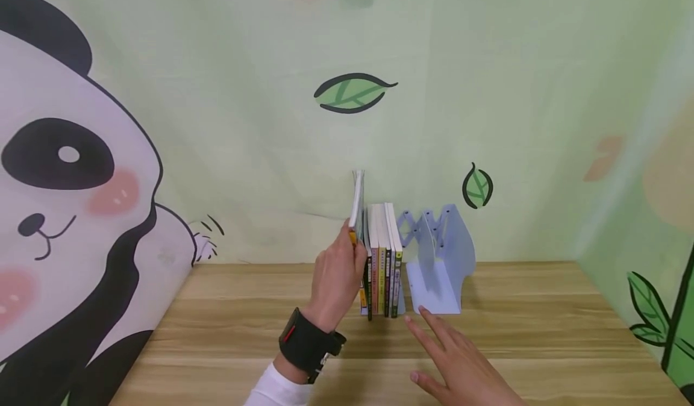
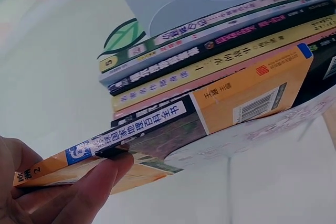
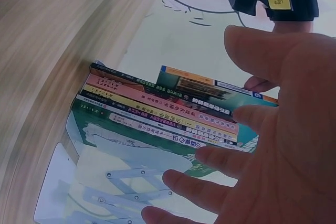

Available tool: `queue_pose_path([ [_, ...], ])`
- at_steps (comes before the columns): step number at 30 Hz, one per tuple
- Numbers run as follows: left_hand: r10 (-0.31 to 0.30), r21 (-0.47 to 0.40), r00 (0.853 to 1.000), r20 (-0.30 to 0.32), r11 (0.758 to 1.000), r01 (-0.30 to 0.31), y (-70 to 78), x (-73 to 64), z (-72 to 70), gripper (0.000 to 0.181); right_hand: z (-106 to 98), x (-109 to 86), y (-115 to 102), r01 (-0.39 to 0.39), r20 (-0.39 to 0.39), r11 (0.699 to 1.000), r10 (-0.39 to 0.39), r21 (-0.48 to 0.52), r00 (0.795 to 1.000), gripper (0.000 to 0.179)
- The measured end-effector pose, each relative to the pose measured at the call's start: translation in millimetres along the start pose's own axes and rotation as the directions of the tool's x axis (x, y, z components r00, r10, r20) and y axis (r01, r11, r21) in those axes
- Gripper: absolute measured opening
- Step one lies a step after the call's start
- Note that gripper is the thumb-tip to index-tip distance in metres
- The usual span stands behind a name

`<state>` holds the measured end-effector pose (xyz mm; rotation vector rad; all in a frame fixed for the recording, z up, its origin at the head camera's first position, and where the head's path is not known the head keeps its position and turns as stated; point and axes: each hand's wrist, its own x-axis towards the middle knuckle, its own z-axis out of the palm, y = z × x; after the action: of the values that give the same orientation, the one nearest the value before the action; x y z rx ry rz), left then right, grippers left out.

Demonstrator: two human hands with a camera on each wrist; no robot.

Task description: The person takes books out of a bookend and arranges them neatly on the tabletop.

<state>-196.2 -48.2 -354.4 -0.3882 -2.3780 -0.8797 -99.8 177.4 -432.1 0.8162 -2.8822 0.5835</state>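
My left hand [image 1: 337, 276] pinches a book with an orange and dark spine [image 2: 152, 121] near one end, thumb on one side and fingers on the other. That book stands higher than the upright row of books [image 1: 382, 279] at whose left side it is. Thin spines in black, pink, yellow and green make up the row, as the right wrist view shows. They stand in the left part of a pale blue expanding book rack [image 1: 438, 285]. Close in front of the rack is my right hand [image 1: 461, 358], fingers spread and holding nothing.
The rack's right part, with a divider and an end panel [image 1: 461, 243], holds no books. Wood-grain tabletop [image 1: 542, 321] extends to both sides. A green cloth backdrop [image 1: 260, 123] with a panda and leaves hangs behind. A black band [image 1: 308, 343] circles my left wrist.
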Motion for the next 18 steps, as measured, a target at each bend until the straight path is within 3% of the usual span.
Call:
queue_pose_path([
  [18,0.069,0.015,0.994,-0.086,0.998,-0.068,12.9,1.6,-21.2,0.040,0,-0.2,0,0.046,-0.047,0.999,-0.047,-0.026,0.998,0.075],
])
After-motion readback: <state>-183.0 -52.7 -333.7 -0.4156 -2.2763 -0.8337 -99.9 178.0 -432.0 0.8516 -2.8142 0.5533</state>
